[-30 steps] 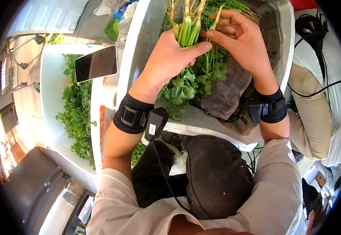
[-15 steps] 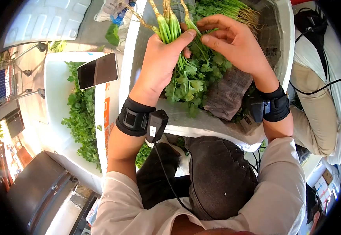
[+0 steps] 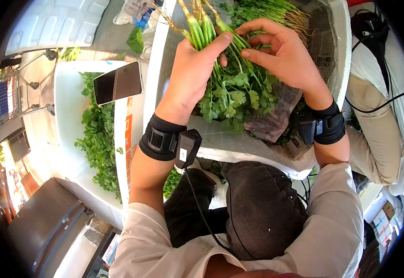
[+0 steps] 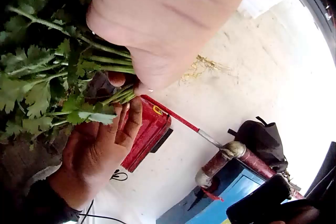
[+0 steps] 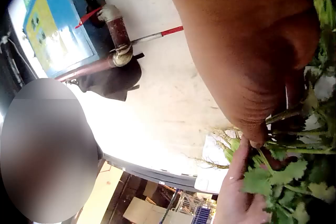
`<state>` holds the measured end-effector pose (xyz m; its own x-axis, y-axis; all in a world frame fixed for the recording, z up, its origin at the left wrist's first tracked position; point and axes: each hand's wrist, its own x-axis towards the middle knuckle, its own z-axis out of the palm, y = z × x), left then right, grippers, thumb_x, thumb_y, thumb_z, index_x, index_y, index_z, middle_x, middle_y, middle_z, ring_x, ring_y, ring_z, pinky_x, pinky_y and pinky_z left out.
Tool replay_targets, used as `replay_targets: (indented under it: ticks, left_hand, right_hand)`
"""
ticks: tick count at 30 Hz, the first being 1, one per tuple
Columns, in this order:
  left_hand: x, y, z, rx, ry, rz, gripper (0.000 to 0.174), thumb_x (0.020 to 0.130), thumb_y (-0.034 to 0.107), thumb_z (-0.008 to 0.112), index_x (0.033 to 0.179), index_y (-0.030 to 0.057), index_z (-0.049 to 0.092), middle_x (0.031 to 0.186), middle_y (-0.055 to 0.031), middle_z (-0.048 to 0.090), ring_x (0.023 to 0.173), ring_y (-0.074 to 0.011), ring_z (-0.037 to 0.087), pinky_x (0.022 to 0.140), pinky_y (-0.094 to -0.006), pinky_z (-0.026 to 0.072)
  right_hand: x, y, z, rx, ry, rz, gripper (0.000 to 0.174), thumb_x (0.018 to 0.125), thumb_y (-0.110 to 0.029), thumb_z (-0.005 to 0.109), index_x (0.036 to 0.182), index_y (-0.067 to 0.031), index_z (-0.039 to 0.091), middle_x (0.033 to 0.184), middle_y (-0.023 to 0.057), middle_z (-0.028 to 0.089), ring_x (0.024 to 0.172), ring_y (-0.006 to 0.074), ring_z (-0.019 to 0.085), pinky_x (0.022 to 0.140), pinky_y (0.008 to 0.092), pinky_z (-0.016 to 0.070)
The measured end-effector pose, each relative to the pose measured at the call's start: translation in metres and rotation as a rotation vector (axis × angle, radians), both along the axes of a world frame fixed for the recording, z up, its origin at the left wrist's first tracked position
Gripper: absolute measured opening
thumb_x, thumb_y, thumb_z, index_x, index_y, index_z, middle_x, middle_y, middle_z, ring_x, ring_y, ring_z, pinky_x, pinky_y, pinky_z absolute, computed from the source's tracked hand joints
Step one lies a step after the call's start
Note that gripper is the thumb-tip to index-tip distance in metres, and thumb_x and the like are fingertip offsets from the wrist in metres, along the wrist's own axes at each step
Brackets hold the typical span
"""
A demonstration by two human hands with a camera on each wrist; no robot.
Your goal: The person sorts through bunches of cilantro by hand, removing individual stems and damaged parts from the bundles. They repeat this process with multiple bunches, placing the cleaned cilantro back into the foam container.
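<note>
The left hand point(image 3: 190, 69) grips several green stalks point(image 3: 201, 30) near their pale roots, thumb across them, roots up and leaves point(image 3: 234, 99) hanging below. Close by on its right, the right hand point(image 3: 288, 58) has its fingers bent around thin stems beside the left thumb. In the left wrist view the right hand point(image 4: 100, 150) has its fingertips at the stems under the left hand point(image 4: 163, 19). The right wrist view shows the right hand point(image 5: 252, 61) with its thumb at the stems, touching or nearly touching the left hand point(image 5: 241, 198).
Both hands are over a white foam box point(image 3: 234, 148) holding more rooted greens point(image 3: 276, 14) and a newspaper-wrapped bundle point(image 3: 276, 113). A second white box point(image 3: 67, 111) with greens stands left, a phone point(image 3: 117, 83) on its edge. Another person's leg point(image 3: 369, 129) is at the right.
Over the last second the left hand with its bunch moved left and slightly down. The rightmost stalk now leans over toward the left hand. The right hand shifted a little down.
</note>
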<state>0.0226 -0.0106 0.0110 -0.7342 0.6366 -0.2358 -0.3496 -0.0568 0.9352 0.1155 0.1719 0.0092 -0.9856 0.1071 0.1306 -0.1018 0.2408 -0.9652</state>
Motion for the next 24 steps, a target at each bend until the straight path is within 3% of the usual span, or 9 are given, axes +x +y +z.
replay_targets:
  ticks: [4,8,10,17,20,22,24]
  left_hand:
    - [-0.001,0.000,0.000,-0.050,0.008,-0.004,0.016,0.097,0.016,0.068,0.104,0.0011,0.069,0.088,-0.0006,0.065,0.070,-0.0096,0.054,0.062,-0.0248,0.0416]
    - [-0.002,-0.001,-0.001,-0.081,0.059,-0.023,0.016,0.097,0.015,0.068,0.104,0.0009,0.068,0.089,-0.0009,0.065,0.070,-0.0095,0.054,0.061,-0.0243,0.0403]
    - [-0.002,-0.001,-0.004,-0.035,0.031,-0.045,0.015,0.097,0.014,0.067,0.103,0.0006,0.068,0.092,-0.0017,0.066,0.070,-0.0098,0.053,0.061,-0.0243,0.0404]
    - [-0.001,0.000,0.000,-0.051,-0.039,0.017,0.013,0.095,0.013,0.067,0.100,0.0001,0.068,0.094,-0.0027,0.067,0.070,-0.0100,0.053,0.060,-0.0246,0.0408]
    - [-0.002,0.000,-0.002,-0.077,-0.020,0.003,0.013,0.095,0.012,0.067,0.100,-0.0001,0.069,0.092,-0.0030,0.067,0.069,-0.0101,0.054,0.060,-0.0250,0.0409]
    - [-0.002,0.000,-0.003,-0.076,-0.017,-0.005,0.014,0.095,0.013,0.068,0.100,-0.0001,0.069,0.091,-0.0032,0.067,0.069,-0.0101,0.054,0.060,-0.0251,0.0413]
    - [-0.001,0.001,-0.001,-0.081,-0.023,-0.001,0.015,0.095,0.014,0.068,0.100,-0.0002,0.069,0.091,-0.0030,0.067,0.069,-0.0101,0.054,0.060,-0.0250,0.0414]
  right_hand:
    - [0.001,0.003,0.002,-0.124,-0.022,0.004,0.034,0.092,-0.003,0.071,0.126,-0.0037,0.064,0.115,0.0034,0.069,0.095,0.0105,0.066,0.077,0.0274,0.0537]
    - [0.000,0.011,-0.004,-0.090,0.015,-0.012,0.031,0.092,-0.002,0.070,0.123,-0.0049,0.066,0.114,0.0026,0.067,0.093,0.0110,0.066,0.075,0.0277,0.0527]
    - [0.000,0.013,-0.006,0.140,0.075,-0.054,0.025,0.092,-0.002,0.068,0.117,-0.0065,0.068,0.109,0.0025,0.065,0.091,0.0128,0.066,0.073,0.0282,0.0514]
    - [0.000,0.011,0.000,0.249,0.137,-0.030,0.021,0.091,-0.001,0.067,0.111,-0.0063,0.069,0.106,0.0044,0.062,0.091,0.0157,0.065,0.072,0.0279,0.0502]
    - [0.001,0.010,0.004,0.280,0.131,-0.040,0.022,0.087,-0.002,0.071,0.109,-0.0054,0.070,0.107,0.0057,0.062,0.091,0.0186,0.065,0.075,0.0299,0.0516]
    - [0.000,0.010,0.009,0.533,0.269,-0.035,0.026,0.082,-0.004,0.076,0.107,-0.0056,0.071,0.110,0.0068,0.062,0.091,0.0227,0.064,0.078,0.0326,0.0529]
    - [0.000,0.009,0.006,0.569,0.284,-0.049,0.026,0.081,-0.004,0.078,0.106,-0.0052,0.072,0.114,0.0059,0.062,0.091,0.0211,0.065,0.079,0.0325,0.0527]
